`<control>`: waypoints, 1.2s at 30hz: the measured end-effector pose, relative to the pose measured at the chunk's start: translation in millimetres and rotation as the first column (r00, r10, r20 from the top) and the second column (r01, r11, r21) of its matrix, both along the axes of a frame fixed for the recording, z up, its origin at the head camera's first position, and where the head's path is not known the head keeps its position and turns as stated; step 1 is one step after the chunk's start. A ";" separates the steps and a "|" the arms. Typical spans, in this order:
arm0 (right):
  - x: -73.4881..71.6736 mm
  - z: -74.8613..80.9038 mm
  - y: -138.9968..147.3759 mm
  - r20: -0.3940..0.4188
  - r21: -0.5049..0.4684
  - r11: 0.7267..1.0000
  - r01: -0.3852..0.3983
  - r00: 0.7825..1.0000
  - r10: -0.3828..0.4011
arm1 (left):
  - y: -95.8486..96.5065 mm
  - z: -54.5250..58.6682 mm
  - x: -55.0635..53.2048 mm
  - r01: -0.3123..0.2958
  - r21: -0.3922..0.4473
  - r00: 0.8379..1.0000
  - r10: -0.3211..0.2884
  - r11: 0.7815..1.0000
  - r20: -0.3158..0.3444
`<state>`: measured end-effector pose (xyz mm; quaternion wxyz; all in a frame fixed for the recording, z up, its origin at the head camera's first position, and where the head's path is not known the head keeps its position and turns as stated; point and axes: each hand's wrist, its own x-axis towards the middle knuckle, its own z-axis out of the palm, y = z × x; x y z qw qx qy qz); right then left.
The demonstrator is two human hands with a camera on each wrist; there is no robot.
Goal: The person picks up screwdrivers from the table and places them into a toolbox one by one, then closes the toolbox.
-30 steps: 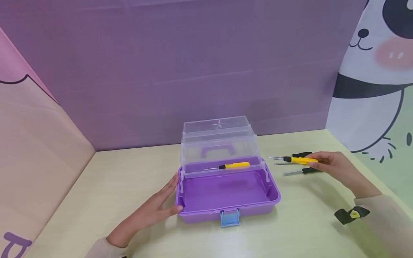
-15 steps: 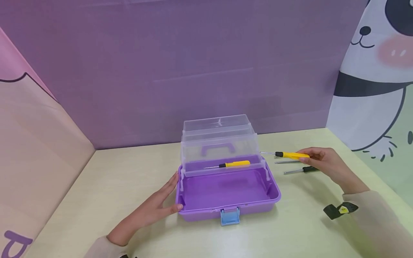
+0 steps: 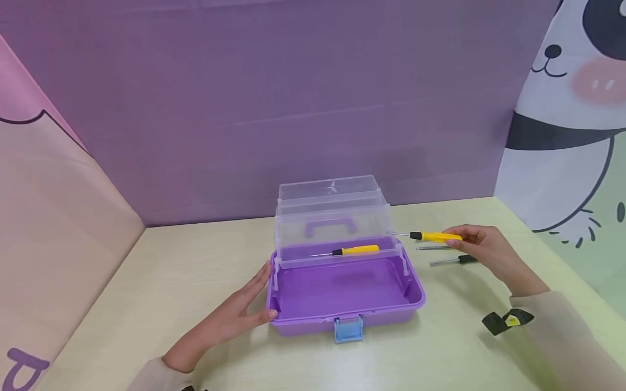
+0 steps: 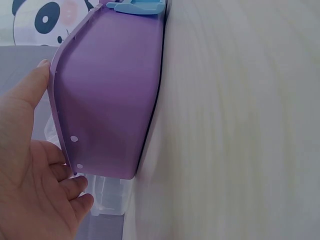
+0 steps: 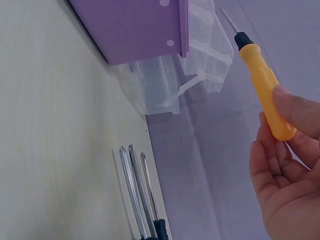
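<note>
My right hand (image 3: pixel 486 252) pinches a yellow-handled screwdriver (image 3: pixel 432 237) by the end of its handle, held above the table with the shaft pointing left at the purple toolbox (image 3: pixel 342 326). The right wrist view shows thumb and fingers on the yellow handle (image 5: pixel 265 95). My left hand (image 3: pixel 235 315) rests on the toolbox's left rim, thumb tip at the front corner and fingers further back. In the left wrist view the fingers lie loosely against the rim (image 4: pixel 57 110). A second yellow screwdriver (image 3: pixel 361 250) lies in the clear upper tray. Inside the purple base, nothing lies on the bottom.
The clear lid (image 3: pixel 327 190) with its purple handle stands raised at the back. A blue latch (image 3: pixel 349 329) hangs down in front. Black-handled screwdrivers (image 3: pixel 452 262) lie right of the toolbox, some partly hidden by my right hand. A purple backdrop (image 3: pixel 293 108) rises behind the table.
My right hand has carried the yellow screwdriver left, away from the black-handled ones, until its tip reaches the toolbox's right edge in view. The left hand has stayed in place.
</note>
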<state>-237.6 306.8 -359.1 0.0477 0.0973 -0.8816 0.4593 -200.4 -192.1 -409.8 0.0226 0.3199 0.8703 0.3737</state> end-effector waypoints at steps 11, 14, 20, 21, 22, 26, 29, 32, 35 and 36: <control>-1.0 -1.3 -10.1 -0.058 -0.034 0.999 -0.006 0.998 0.004 | 1.3 1.2 -0.6 0.001 -0.003 1.000 -0.001 1.000 0.012; -1.7 -0.9 -13.5 -0.059 -0.047 0.999 -0.014 0.998 0.011 | 1.7 2.0 -0.8 0.002 -0.005 1.000 -0.002 1.000 0.014; -2.8 -2.8 -20.2 -0.070 -0.069 0.997 -0.042 0.997 0.038 | 0.7 0.1 -0.9 -0.014 -0.019 1.000 0.015 1.000 0.026; -3.0 -3.2 -21.3 -0.075 -0.072 0.996 -0.045 0.996 0.039 | 0.5 -0.1 -0.8 -0.014 -0.020 1.000 0.014 1.000 0.026; -3.4 -3.5 -22.5 -0.078 -0.073 0.996 -0.045 0.996 0.039 | 0.4 -0.3 -0.8 -0.013 -0.018 1.000 0.014 1.000 0.026; -5.9 -4.2 -27.0 -0.088 -0.078 0.995 -0.055 0.995 0.048 | 0.2 -0.9 -0.5 -0.002 -0.008 1.000 0.002 1.000 0.015; -8.5 -4.5 -30.9 -0.097 -0.098 0.992 -0.078 0.993 0.069 | 0.5 -1.1 -0.6 0.000 0.006 1.000 0.000 1.000 0.026; -10.9 -4.6 -35.7 -0.103 -0.126 0.986 -0.108 0.990 0.095 | 0.5 -1.1 -0.5 -0.001 0.010 1.000 0.001 1.000 0.031; -13.0 -5.0 -40.5 -0.100 -0.136 0.983 -0.125 0.989 0.112 | 0.1 -0.1 -0.1 -0.005 -0.003 1.000 0.005 1.000 0.023; -13.6 -5.0 -42.0 -0.096 -0.130 0.984 -0.125 0.989 0.113 | -0.1 0.1 -0.2 -0.005 -0.006 1.000 0.005 1.000 0.020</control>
